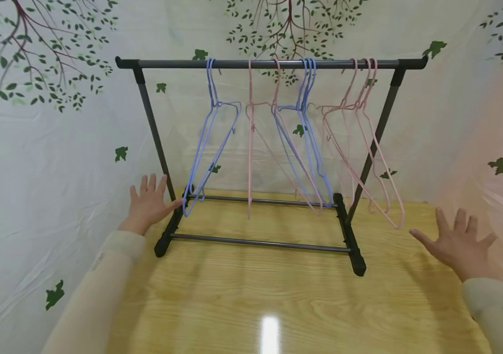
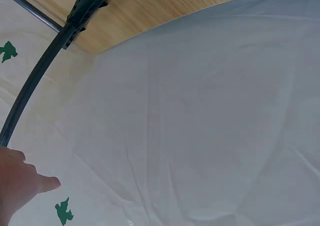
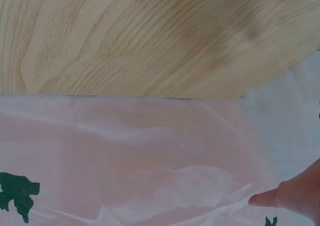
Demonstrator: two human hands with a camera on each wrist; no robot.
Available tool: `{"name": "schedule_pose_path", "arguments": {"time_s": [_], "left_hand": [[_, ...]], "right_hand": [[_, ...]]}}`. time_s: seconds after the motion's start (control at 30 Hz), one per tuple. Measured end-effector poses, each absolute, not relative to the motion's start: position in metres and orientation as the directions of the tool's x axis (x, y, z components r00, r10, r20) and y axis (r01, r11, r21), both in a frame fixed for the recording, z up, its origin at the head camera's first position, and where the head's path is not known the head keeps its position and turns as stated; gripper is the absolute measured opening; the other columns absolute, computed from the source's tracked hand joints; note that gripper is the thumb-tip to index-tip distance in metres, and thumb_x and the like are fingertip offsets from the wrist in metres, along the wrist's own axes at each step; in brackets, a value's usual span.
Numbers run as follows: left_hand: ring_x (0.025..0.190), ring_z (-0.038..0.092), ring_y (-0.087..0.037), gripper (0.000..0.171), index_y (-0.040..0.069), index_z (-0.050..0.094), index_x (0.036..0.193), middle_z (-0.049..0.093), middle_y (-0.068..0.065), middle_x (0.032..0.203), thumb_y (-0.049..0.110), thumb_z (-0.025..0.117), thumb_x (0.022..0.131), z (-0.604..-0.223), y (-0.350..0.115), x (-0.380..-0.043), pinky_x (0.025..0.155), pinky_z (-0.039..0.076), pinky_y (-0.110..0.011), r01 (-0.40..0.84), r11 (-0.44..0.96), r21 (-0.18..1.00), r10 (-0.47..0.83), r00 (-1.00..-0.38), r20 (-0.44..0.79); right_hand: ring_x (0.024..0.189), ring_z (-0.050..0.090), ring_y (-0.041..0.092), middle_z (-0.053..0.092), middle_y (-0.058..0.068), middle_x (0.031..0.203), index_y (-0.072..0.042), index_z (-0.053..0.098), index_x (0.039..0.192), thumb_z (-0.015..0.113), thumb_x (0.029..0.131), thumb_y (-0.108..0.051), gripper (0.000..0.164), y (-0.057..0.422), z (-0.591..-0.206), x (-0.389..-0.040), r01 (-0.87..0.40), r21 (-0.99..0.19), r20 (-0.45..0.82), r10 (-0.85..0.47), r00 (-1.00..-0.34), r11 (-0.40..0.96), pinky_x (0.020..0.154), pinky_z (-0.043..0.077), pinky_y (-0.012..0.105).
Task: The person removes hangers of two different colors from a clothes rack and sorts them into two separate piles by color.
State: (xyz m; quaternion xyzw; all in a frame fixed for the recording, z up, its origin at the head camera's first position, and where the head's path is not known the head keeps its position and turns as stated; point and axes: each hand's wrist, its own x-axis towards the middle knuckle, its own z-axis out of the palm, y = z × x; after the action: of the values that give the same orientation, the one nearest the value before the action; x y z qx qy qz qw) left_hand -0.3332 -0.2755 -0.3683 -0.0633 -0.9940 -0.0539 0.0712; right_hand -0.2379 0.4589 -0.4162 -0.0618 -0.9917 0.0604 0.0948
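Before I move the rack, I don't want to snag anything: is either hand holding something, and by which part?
Nothing is held. The left hand spreads open beside the rack, touch unclear; the right hand is open, apart from it.

Black rack (image 1: pixel 260 243) upright, twelve o'clock. Blue hangers (image 1: pixel 212 101) and pink hangers (image 1: pixel 359 105) hang askew from its top bar (image 1: pixel 262 64): blue nearest eleven, mixed at twelve, pink toward one.

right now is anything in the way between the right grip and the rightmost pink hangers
Nothing visible blocks the right grip from the nearest lower corner of the rightmost pink hangers: only floor shows in the gap. Higher up, where they hang, the rack's right upright stands on the grip's side.
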Motion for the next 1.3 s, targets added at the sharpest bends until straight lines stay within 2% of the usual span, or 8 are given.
{"name": "schedule_pose_path", "arguments": {"time_s": [0.17,0.5,0.9,1.0,1.2,1.3], "left_hand": [[0.145,-0.004,-0.053,0.108,0.002,0.008,0.158,0.002,-0.035,0.158,0.081,0.033,0.089,-0.368,-0.279,-0.335,0.107,-0.002,-0.074,0.120,0.987,0.108,0.101,-0.981,0.164],[0.145,-0.002,-0.052,0.104,-0.001,0.006,0.158,0.002,-0.036,0.158,0.072,0.043,0.093,-0.358,-0.283,-0.343,0.107,0.000,-0.074,0.102,0.979,0.178,0.068,-0.980,0.189],[0.145,0.001,-0.052,0.110,0.001,-0.001,0.158,0.003,-0.036,0.158,0.079,0.035,0.090,-0.341,-0.281,-0.353,0.108,0.003,-0.073,0.086,0.965,0.248,0.039,-0.981,0.192],[0.144,0.005,-0.053,0.108,-0.001,-0.001,0.157,0.005,-0.036,0.157,0.077,0.036,0.092,-0.336,-0.282,-0.357,0.109,0.007,-0.072,0.079,0.963,0.257,0.028,-0.980,0.196],[0.141,0.018,-0.053,0.101,-0.002,0.001,0.157,0.015,-0.036,0.156,0.067,0.041,0.096,-0.327,-0.282,-0.363,0.106,0.022,-0.069,0.069,0.950,0.305,-0.002,-0.974,0.227],[0.141,0.020,-0.053,0.098,0.000,-0.001,0.157,0.016,-0.035,0.156,0.063,0.044,0.098,-0.323,-0.282,-0.367,0.107,0.024,-0.068,0.067,0.930,0.363,-0.018,-0.974,0.226]], "right_hand": [[0.131,-0.007,0.071,-0.008,0.050,0.146,-0.004,-0.004,0.157,0.040,0.092,-0.074,0.105,0.461,-0.412,-0.238,0.125,-0.123,0.194,0.147,-0.970,0.985,0.086,-0.006,0.089],[0.132,-0.009,0.070,-0.011,0.049,0.146,-0.006,-0.007,0.157,0.040,0.091,-0.075,0.106,0.463,-0.411,-0.238,0.134,-0.128,0.195,0.157,-0.968,0.983,0.087,-0.006,0.088],[0.132,-0.005,0.071,-0.008,0.049,0.147,-0.006,-0.005,0.157,0.040,0.092,-0.073,0.103,0.460,-0.409,-0.241,0.103,-0.130,0.218,0.130,-0.967,0.986,0.087,-0.004,0.089],[0.133,-0.005,0.069,-0.009,0.049,0.147,-0.006,-0.005,0.157,0.040,0.093,-0.073,0.103,0.458,-0.408,-0.242,0.099,-0.129,0.217,0.126,-0.968,0.987,0.087,-0.005,0.088],[0.133,-0.005,0.069,-0.009,0.047,0.148,-0.006,-0.004,0.157,0.041,0.094,-0.071,0.102,0.455,-0.405,-0.243,0.082,-0.132,0.216,0.109,-0.970,0.988,0.088,-0.006,0.088],[0.133,-0.004,0.069,-0.010,0.047,0.148,-0.006,-0.004,0.157,0.041,0.093,-0.071,0.102,0.453,-0.403,-0.244,0.074,-0.130,0.215,0.100,-0.972,0.989,0.089,-0.005,0.088]]}}
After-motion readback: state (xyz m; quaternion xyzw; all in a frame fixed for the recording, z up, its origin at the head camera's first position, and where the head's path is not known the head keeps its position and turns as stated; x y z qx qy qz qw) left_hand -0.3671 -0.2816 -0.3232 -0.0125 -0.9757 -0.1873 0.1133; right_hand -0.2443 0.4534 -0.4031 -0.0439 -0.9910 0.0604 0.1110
